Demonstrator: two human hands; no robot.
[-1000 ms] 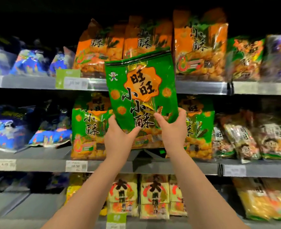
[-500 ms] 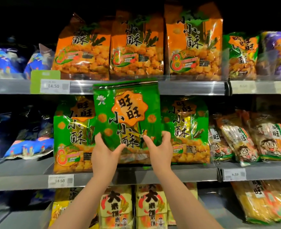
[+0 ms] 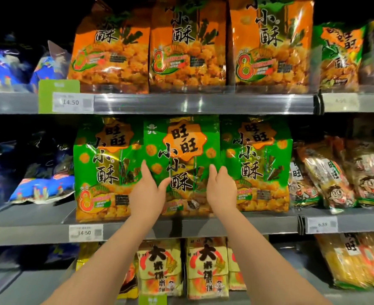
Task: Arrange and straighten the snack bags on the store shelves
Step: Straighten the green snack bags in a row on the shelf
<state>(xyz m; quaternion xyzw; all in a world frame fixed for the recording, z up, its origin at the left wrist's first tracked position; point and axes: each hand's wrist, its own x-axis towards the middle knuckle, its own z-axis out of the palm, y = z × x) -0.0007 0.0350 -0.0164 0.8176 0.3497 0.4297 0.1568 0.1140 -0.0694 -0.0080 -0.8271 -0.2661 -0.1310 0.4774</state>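
Observation:
A green snack bag (image 3: 181, 150) with an orange badge stands upright on the middle shelf (image 3: 225, 225), between two matching green bags (image 3: 107, 168) (image 3: 256, 168). My left hand (image 3: 147, 192) holds its lower left side, thumb across the front and fingers behind the edge. My right hand (image 3: 221, 190) holds its lower right side the same way. The bag's bottom is hidden behind my hands.
Three orange bags (image 3: 188, 47) line the upper shelf (image 3: 203, 103). Blue bags (image 3: 41, 190) lie at the left, cartoon-face packs (image 3: 335, 179) at the right. Yellow bags (image 3: 181, 267) fill the lower shelf. Price tags (image 3: 86, 232) sit on the shelf edges.
Both hands carried the green bag down from in front of the upper shelf and back into the gap between the two green bags. The camera moved closer to the shelves.

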